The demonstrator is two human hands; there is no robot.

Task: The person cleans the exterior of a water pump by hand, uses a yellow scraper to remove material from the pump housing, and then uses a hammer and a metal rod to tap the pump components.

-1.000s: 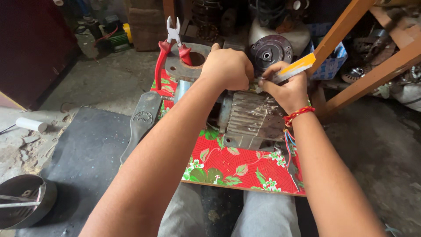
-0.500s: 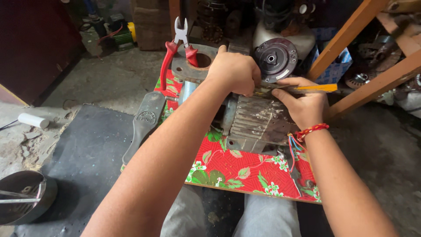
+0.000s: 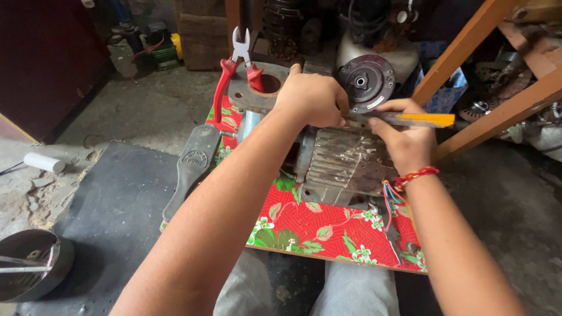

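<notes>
A red board with a green and white flower print [image 3: 328, 225] lies under both hands. On it sits a grey ribbed metal motor casing [image 3: 345, 167], just below the fingers. The left hand [image 3: 313, 96] curls shut over the casing's top edge. The right hand [image 3: 404, 137] grips a flat tool with an orange handle [image 3: 418, 119], fingers closed round it. Red-handled cutting pliers [image 3: 237, 67] lie beyond the left fingers.

Board, red floral covering [image 3: 328, 225] — bears finned grey motor housing [image 3: 345, 167], red-handled pliers [image 3: 234, 70], dark flat tool handle [image 3: 190, 169], coloured wires [image 3: 389, 196].
</notes>
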